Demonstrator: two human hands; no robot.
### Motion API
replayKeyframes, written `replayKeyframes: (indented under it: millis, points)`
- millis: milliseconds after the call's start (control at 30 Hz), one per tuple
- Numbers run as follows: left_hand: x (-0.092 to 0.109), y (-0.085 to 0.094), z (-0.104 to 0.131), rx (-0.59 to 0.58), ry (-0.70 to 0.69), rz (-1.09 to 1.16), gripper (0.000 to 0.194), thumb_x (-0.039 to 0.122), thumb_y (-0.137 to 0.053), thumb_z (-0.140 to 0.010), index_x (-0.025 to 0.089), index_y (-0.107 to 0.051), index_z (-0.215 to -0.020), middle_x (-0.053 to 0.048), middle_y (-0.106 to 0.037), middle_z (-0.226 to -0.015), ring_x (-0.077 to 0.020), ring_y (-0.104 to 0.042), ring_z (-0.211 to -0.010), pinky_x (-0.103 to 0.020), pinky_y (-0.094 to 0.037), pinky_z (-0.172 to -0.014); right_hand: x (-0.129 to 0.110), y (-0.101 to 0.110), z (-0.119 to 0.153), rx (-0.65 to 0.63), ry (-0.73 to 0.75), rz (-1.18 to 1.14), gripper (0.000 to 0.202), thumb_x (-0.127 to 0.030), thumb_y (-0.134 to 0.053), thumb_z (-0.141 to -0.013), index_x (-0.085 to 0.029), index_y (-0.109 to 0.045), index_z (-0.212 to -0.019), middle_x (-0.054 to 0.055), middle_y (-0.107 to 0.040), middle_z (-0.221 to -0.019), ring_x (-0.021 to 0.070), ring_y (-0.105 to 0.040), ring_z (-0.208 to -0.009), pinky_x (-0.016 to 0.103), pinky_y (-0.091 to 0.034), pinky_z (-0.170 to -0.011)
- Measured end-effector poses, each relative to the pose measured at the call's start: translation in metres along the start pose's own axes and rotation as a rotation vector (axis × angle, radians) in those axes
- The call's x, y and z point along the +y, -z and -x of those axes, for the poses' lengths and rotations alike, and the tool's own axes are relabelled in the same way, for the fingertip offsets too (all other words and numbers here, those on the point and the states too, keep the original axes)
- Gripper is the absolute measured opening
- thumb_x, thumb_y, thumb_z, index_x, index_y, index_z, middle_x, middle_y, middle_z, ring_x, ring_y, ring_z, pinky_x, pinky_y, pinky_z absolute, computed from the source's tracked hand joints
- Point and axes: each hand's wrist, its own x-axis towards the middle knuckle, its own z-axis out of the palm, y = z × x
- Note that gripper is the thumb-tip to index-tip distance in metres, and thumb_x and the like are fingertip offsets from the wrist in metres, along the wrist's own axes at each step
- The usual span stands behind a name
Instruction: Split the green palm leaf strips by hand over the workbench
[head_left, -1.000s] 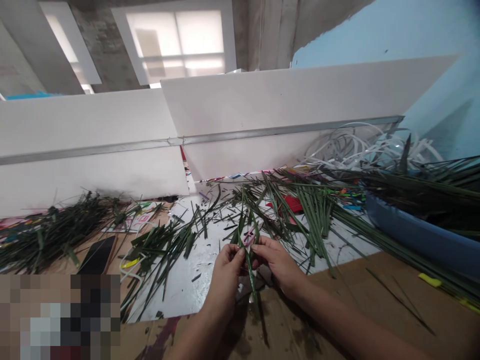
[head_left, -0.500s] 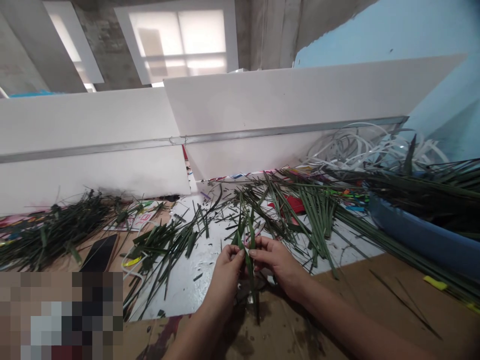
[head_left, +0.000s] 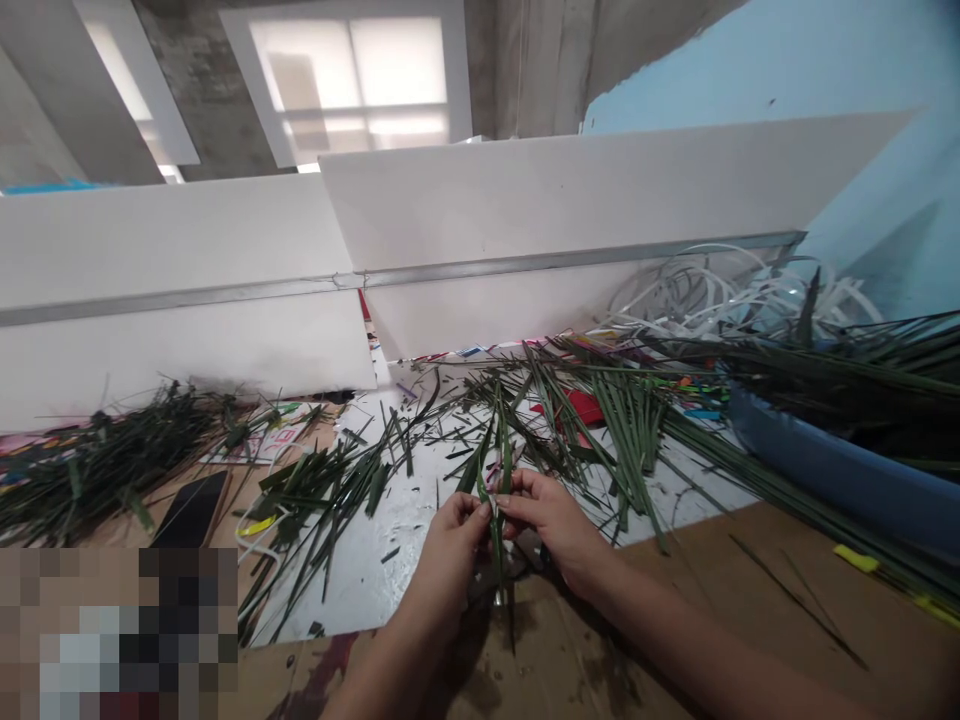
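My left hand [head_left: 461,528] and my right hand [head_left: 541,512] are close together above the front of the work surface. Between their fingertips they pinch long green leaf strips [head_left: 504,440]. The strips cross at my fingers; some ends point away from me and one tail hangs down below my hands. Both hands are closed, thumbs against the forefingers. How the strips are folded at the crossing is partly hidden by the fingers. Cut leaf pieces [head_left: 367,480] lie on the white sheet [head_left: 360,575] beneath and around my hands.
A blue basin [head_left: 840,440] full of long leaves stands at right, beside a coil of white strapping [head_left: 720,290]. Leaf bundles [head_left: 630,420] lie behind my right hand. At left are a dark leaf heap [head_left: 127,450] and a phone [head_left: 191,508]. White panels [head_left: 585,210] rise behind.
The tips of the strips beyond my fingers have drawn closer together and stand straighter. My hands stay nearly in place, still pinching. The whole view has shifted slightly.
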Motion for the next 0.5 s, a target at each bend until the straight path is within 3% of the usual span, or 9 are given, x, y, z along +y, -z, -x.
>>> replayKeyframes:
  millis: [233,500]
  points:
    - [0.0045,0.0026,0.0001,0.023,-0.045,-0.045,0.039,0.052,-0.073,-0.066,0.019,-0.054,-0.069,0.005,-0.052,-0.054,-0.0089,-0.043,-0.046,-0.021,-0.033,-0.046,-0.0054,-0.0024,0.0046,0.015,0.024,0.013,0.036,-0.039,-0.083,-0.062,-0.017,-0.064,-0.085,0.0,-0.065,-0.08,0.0093,-0.054,-0.058,0.023,-0.044,-0.056]
    - [0.0001,0.005,-0.0034,0.02,-0.004,0.029,0.041,0.053,-0.076,-0.066,0.017,-0.058,-0.075,0.002,-0.058,-0.057,-0.0095,-0.05,-0.048,-0.02,-0.037,-0.047,0.0012,-0.0002,0.0024,-0.06,-0.089,0.116,0.032,-0.038,-0.08,-0.059,-0.017,-0.057,-0.069,-0.004,-0.057,-0.061,0.0099,-0.051,-0.053,0.025,-0.042,-0.055]
